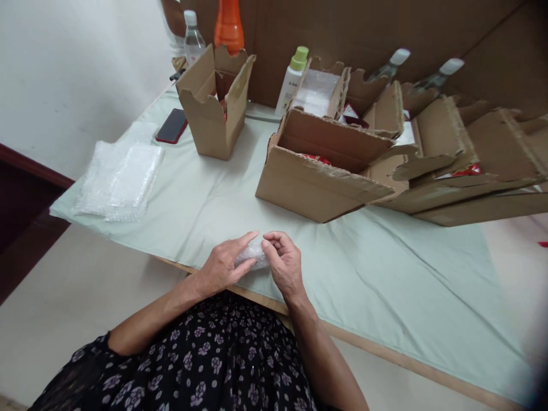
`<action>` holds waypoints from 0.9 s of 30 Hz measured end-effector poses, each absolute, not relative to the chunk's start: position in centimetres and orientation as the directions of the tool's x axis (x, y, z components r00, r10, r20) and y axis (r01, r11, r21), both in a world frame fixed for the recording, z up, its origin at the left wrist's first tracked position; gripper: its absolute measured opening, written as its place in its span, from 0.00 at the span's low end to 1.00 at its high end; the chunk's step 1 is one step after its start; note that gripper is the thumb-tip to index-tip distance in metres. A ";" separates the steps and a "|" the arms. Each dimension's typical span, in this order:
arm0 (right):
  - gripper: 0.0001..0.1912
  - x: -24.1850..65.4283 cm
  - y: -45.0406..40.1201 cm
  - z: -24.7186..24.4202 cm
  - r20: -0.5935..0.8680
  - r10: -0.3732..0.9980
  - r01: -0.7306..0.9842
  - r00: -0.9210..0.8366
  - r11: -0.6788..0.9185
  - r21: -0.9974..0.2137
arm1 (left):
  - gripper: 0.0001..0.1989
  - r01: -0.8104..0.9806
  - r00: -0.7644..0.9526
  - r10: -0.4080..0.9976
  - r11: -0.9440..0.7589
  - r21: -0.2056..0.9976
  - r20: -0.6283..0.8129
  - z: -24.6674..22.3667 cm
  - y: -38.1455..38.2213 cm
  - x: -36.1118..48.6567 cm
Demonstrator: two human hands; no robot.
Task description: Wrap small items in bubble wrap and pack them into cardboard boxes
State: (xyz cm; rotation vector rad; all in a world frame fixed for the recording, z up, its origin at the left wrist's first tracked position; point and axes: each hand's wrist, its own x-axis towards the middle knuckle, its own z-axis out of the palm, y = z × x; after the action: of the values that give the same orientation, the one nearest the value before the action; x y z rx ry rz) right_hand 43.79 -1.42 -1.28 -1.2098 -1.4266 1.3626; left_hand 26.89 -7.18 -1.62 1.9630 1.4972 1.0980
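Note:
Near the front edge of the table lies a small bubble-wrap bundle (252,255), held between both hands. My left hand (225,260) wraps round its left end, thumb on the near side. At the other end, my right hand (282,260) is closed, its thumb and fingertips pinching the wrap. Whatever the bubble wrap covers cannot be made out. A stack of flat bubble-wrap pieces (122,177) lies on the left of the table.
Beyond the hands stands an open cardboard box (317,191), with several more boxes to its right. Another open box (209,128) stands further left beside a phone (172,126). Behind are a white bottle with a green cap (291,83) and an orange container (229,28). A pale green cloth (205,200) covers the table.

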 end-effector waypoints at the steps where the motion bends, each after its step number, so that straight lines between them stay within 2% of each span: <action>1: 0.10 43.7 -1.4 -1.3 -0.072 0.974 0.096 -0.215 -0.053 -0.994 | 0.25 0.584 0.107 0.930 -0.344 0.735 0.351 -1.6 -7.2 26.9; 4: 0.11 44.0 -1.4 -1.0 -0.080 0.967 0.102 -0.243 -0.057 -0.993 | 0.17 0.538 0.111 0.936 -0.339 0.772 0.334 -1.2 -7.2 26.8; 7: 0.13 44.7 -1.2 -0.6 -0.068 0.924 0.162 -0.377 -0.007 -0.987 | 0.12 0.484 0.065 0.975 -0.219 0.847 0.215 -0.6 -7.1 26.5; 12: 0.19 46.5 -1.2 0.2 -0.099 0.827 0.290 -0.554 0.080 -0.954 | 0.10 0.426 0.076 0.992 -0.123 0.896 0.100 0.3 -6.7 26.1; 17: 0.13 47.8 -1.0 1.3 -0.122 0.810 0.350 -0.574 0.108 -0.931 | 0.10 0.397 0.151 0.983 -0.153 0.905 0.100 0.7 -5.9 26.9; 21: 0.10 49.6 0.0 2.9 -0.080 0.825 0.353 -0.559 0.149 -0.923 | 0.09 0.391 0.229 0.960 -0.240 0.889 0.158 1.8 -4.5 27.1; 23: 0.08 51.2 1.0 4.5 -0.036 0.850 0.374 -0.525 0.192 -0.907 | 0.08 0.410 0.246 0.930 -0.354 0.840 0.271 3.1 -3.2 26.7; 27: 0.09 55.7 3.4 9.2 0.134 0.926 0.435 -0.354 0.289 -0.853 | 0.13 0.582 0.223 0.793 -0.575 0.575 0.568 6.4 1.1 25.8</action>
State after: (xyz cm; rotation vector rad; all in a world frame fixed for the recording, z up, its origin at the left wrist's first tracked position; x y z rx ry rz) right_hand 55.71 3.45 9.20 -1.2151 -1.9186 0.9790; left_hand 25.75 1.08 6.37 2.2567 1.2995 1.2763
